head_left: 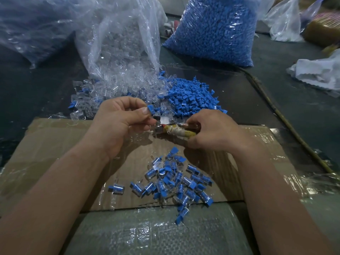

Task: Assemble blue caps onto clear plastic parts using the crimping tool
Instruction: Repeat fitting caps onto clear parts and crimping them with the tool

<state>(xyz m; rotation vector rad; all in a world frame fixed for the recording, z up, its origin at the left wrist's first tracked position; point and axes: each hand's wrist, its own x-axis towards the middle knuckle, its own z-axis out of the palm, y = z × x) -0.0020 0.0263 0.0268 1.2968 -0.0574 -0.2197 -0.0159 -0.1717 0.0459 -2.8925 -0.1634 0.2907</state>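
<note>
Head view. The left grip (119, 122) is closed on a blue cap (150, 109), pinched between thumb and forefinger, and only the cap's flat end shows past the fingertips. I cannot tell whether a clear part is seated on it. The right grip (211, 129) is curled around the yellow-wrapped handles of the crimping tool (174, 131). The tool's long axis runs roughly parallel to the far edge of the cardboard sheet (55, 144). Its metal head points left, toward the left grip, and sits just below the pinched cap. Both grips are over the cardboard's far edge, near its middle. Assembled pieces (174, 181) lie in a loose heap towards the cardboard's near edge, with long axes at mixed headings and a few spilling over that edge onto a plastic-wrapped sack (156, 232). On the dark bench (294, 116) beyond the cardboard, a pile of clear parts (125, 91) touches a pile of blue caps (193, 96) to its right. Behind these piles stand a bag of clear parts (119, 43), with its mouth open onto the clear pile, and a bag of blue caps (215, 28). A white cloth (322, 72) lies near the bench's right edge.
</note>
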